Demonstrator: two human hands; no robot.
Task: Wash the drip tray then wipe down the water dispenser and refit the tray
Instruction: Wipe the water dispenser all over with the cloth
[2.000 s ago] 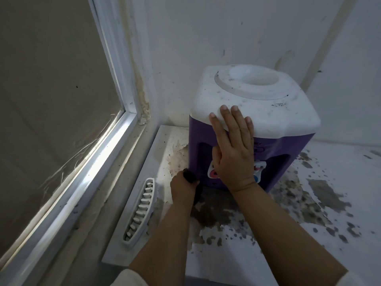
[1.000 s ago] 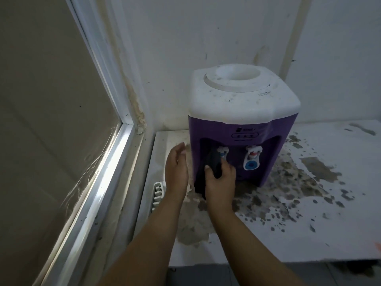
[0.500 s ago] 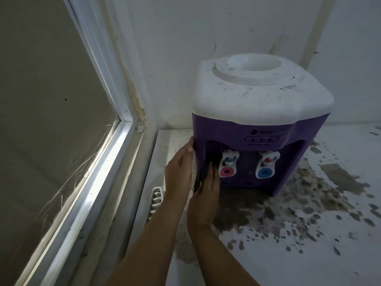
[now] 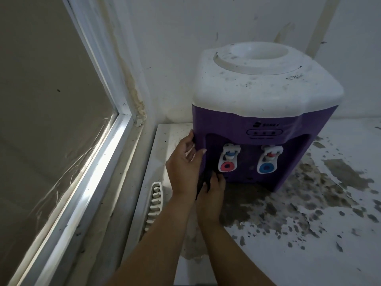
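Left hand (image 4: 184, 162), just left of the frame's centre, grips the front left corner of the water dispenser (image 4: 263, 120): its fingers wrap round the side and the thumb lies across the purple front edge. Right hand (image 4: 212, 193) sits directly below and to the right of it, low against the dispenser's front, pressing a dark cloth (image 4: 207, 178) onto the purple body beneath the left tap; its fingers curl over the cloth, and how much of the cloth is bunched in the palm cannot be told. Both forearms rise from the bottom edge of the frame and the two hands touch at the wrist area.

That dispenser stands upright in the centre right, with a white speckled top and a round well in it, a purple body, and two white taps, one with a red ring (image 4: 227, 159) on the left and one with a blue ring (image 4: 267, 161) on the right. It rests on a white counter (image 4: 309, 254) blotched with dark stains in the lower right.

Lying flat at lower centre left, just beside the left forearm, is the white slotted drip tray (image 4: 154, 205), near the counter's left edge and apart from the dispenser. A window (image 4: 51, 120) with a white frame fills the left of the frame.
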